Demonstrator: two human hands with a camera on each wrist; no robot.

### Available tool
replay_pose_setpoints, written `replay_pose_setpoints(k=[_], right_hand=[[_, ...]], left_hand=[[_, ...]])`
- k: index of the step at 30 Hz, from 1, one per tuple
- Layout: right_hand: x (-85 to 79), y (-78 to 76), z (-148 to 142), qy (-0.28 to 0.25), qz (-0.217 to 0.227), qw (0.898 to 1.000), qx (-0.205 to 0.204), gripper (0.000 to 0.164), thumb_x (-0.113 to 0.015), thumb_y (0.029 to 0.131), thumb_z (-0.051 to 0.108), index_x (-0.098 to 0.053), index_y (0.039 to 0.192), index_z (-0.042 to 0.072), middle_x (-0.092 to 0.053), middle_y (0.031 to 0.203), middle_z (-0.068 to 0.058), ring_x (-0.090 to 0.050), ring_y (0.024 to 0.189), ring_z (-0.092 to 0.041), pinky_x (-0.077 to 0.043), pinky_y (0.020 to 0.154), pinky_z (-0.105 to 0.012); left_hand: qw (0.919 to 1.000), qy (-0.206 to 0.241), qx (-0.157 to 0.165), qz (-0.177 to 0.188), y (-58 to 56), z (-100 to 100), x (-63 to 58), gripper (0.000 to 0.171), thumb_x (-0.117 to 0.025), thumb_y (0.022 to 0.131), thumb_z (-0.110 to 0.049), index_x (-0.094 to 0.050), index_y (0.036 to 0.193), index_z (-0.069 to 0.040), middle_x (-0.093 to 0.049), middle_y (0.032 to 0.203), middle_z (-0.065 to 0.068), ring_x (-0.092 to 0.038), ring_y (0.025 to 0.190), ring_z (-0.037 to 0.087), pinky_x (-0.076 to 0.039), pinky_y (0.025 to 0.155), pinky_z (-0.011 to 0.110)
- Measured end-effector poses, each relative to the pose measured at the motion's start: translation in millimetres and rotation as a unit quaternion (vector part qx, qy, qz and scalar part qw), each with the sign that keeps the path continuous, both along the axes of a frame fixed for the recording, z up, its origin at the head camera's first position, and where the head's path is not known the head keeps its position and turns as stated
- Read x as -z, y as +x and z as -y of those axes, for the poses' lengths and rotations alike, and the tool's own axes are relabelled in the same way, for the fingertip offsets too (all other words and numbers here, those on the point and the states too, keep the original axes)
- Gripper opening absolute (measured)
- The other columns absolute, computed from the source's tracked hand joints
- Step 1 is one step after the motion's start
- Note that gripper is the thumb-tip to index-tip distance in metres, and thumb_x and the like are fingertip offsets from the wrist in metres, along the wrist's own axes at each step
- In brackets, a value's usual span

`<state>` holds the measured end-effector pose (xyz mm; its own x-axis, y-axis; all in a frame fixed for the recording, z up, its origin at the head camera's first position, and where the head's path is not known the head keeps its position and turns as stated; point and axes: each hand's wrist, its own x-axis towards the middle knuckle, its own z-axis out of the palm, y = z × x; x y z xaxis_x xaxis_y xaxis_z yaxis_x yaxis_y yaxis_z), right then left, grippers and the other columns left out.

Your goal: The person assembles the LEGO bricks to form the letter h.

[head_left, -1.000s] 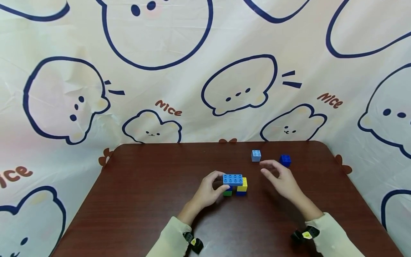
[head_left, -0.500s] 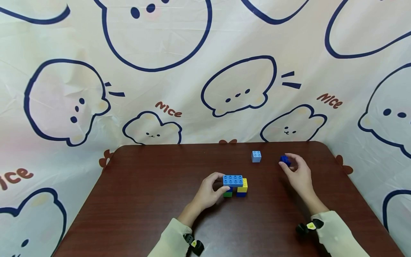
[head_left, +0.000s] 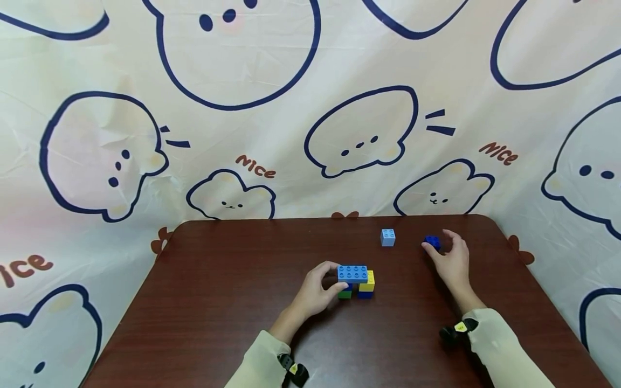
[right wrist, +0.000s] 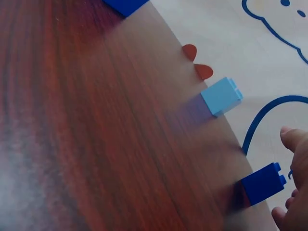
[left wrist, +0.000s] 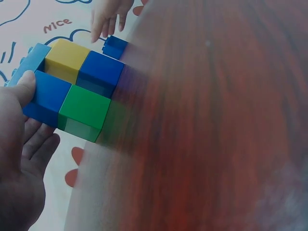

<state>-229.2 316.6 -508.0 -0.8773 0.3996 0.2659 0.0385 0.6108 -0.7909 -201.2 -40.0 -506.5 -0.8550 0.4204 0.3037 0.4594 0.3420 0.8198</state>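
My left hand (head_left: 316,290) holds a small stack of toy building bricks, thumb on the near side and fingers behind. The stack has a long light-blue brick (head_left: 352,274) across the top. Under it are a yellow brick (left wrist: 66,61) over a blue one (left wrist: 101,72), and another blue brick (left wrist: 48,96) over a green one (left wrist: 84,109). At the far right of the table, my right hand (head_left: 452,261) is beside a dark-blue brick (head_left: 432,242), thumb and fingers spread apart around it. In the right wrist view, that dark-blue brick (right wrist: 263,184) stands apart from the fingers.
A light-blue brick (head_left: 387,237) stands near the table's back edge, left of the dark-blue one. The brown table (head_left: 218,323) meets a printed cloth backdrop (head_left: 281,129) behind and at both sides.
My right hand has moved rightward from beside the light-blue brick to the dark-blue brick; its fingers have since spread wider. The left hand has stayed on the stack.
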Motion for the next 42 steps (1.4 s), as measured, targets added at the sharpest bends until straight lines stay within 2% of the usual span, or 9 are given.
replay_pose_setpoints(k=[3, 5, 8, 21, 29, 36, 42], right_hand=[[3.3, -4.0, -1.1, -0.016, 0.02, 1.0, -0.002, 0.073, -0.074, 0.095, 0.034, -0.041, 0.148, -0.004, -0.047, 0.139, -0.03, -0.047, 0.124, -0.044, -0.042, 0.103, -0.056], [5.2, -6.1, -1.7, -0.029, 0.037, 0.999, -0.004, 0.076, -0.073, 0.095, 0.037, -0.039, 0.149, -0.004, -0.046, 0.141, -0.031, -0.045, 0.129, -0.045, -0.038, 0.108, -0.059], [7.1, -8.2, -1.5, -0.042, 0.058, 0.997, -0.003, 0.077, -0.072, 0.096, 0.04, -0.038, 0.149, -0.004, -0.047, 0.143, -0.032, -0.046, 0.13, -0.045, -0.038, 0.109, -0.059], [8.5, -10.2, 0.8, -0.052, 0.071, 0.996, 0.014, 0.063, -0.068, 0.099, 0.032, -0.045, 0.145, -0.003, -0.05, 0.14, -0.031, -0.048, 0.128, -0.044, -0.039, 0.109, -0.058], [9.9, -9.0, 1.0, -0.071, 0.062, 0.995, 0.036, 0.057, -0.069, 0.099, 0.032, -0.048, 0.138, -0.004, -0.053, 0.135, -0.029, -0.051, 0.124, -0.042, -0.042, 0.106, -0.055], [12.2, -3.4, -5.8, -0.046, 0.043, 0.998, 0.018, 0.05, -0.063, 0.102, 0.031, -0.056, 0.139, -0.002, -0.058, 0.131, -0.029, -0.055, 0.12, -0.04, -0.044, 0.1, -0.053], [10.8, 4.2, -8.8, -0.028, 0.052, 0.998, 0.009, 0.048, -0.056, 0.105, 0.035, -0.058, 0.14, 0.002, -0.062, 0.129, -0.026, -0.057, 0.115, -0.036, -0.046, 0.093, -0.047]], left_hand=[[1.0, 0.0, -0.003, -0.003, 0.3, 0.1, 0.6, 0.028, -0.075, 0.095, -0.021, -0.065, 0.117, -0.007, -0.067, 0.113, 0.004, -0.063, 0.108, 0.019, -0.051, 0.1, 0.045], [1.0, 0.001, -0.004, -0.005, 0.5, 0.0, 0.5, 0.029, -0.076, 0.094, -0.021, -0.065, 0.117, -0.006, -0.067, 0.113, 0.005, -0.063, 0.108, 0.02, -0.051, 0.099, 0.046], [1.0, 0.001, -0.003, -0.008, 0.4, -0.1, 0.8, 0.029, -0.076, 0.094, -0.021, -0.065, 0.116, -0.006, -0.067, 0.113, 0.005, -0.063, 0.107, 0.021, -0.051, 0.099, 0.046], [0.9999, -0.008, -0.008, 0.007, 1.4, -1.4, 0.5, 0.029, -0.076, 0.094, -0.019, -0.065, 0.118, -0.006, -0.067, 0.114, 0.005, -0.062, 0.109, 0.019, -0.05, 0.1, 0.043], [0.9999, -0.005, -0.008, -0.005, -0.3, -0.7, 3.0, 0.029, -0.076, 0.094, -0.019, -0.065, 0.117, -0.006, -0.067, 0.113, 0.005, -0.063, 0.108, 0.019, -0.052, 0.098, 0.043], [0.9999, -0.01, -0.009, -0.004, -0.2, -0.4, 3.3, 0.029, -0.075, 0.095, -0.021, -0.065, 0.118, -0.007, -0.067, 0.114, 0.005, -0.063, 0.108, 0.019, -0.052, 0.098, 0.042], [0.9999, -0.012, -0.009, 0.002, 0.7, 1.0, 2.5, 0.03, -0.075, 0.095, -0.023, -0.065, 0.119, -0.007, -0.067, 0.116, 0.005, -0.063, 0.109, 0.02, -0.051, 0.099, 0.044]])
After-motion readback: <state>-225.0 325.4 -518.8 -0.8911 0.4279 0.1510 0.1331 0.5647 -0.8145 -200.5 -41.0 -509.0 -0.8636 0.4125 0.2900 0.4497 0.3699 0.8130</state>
